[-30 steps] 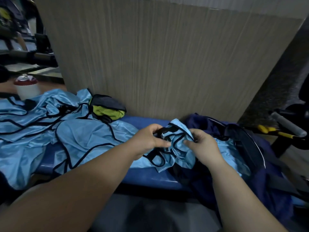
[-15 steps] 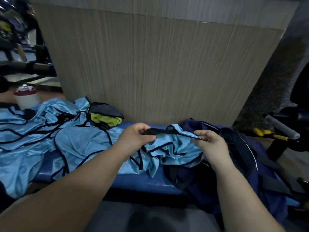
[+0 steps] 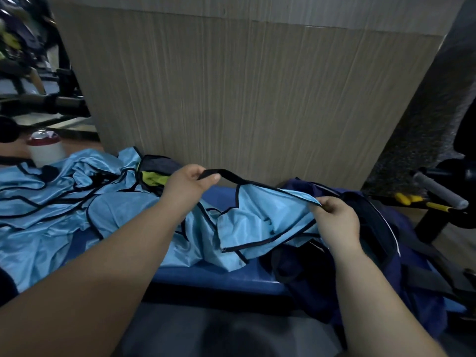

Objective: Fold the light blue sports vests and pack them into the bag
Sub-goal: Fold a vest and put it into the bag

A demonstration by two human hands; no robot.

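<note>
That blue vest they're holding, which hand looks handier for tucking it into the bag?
Probably the right hand: it pinches the vest directly beside the navy bag. The left hand holds the black strap farther away, over the blue bench.

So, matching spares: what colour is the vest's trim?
Black trim on the light blue vest; head view.

Legible text, brands, numbers, signs: none. The white container [image 3: 47,152] with a dark red band, far left, possibly carries a printed label, too blurred to read.
</note>
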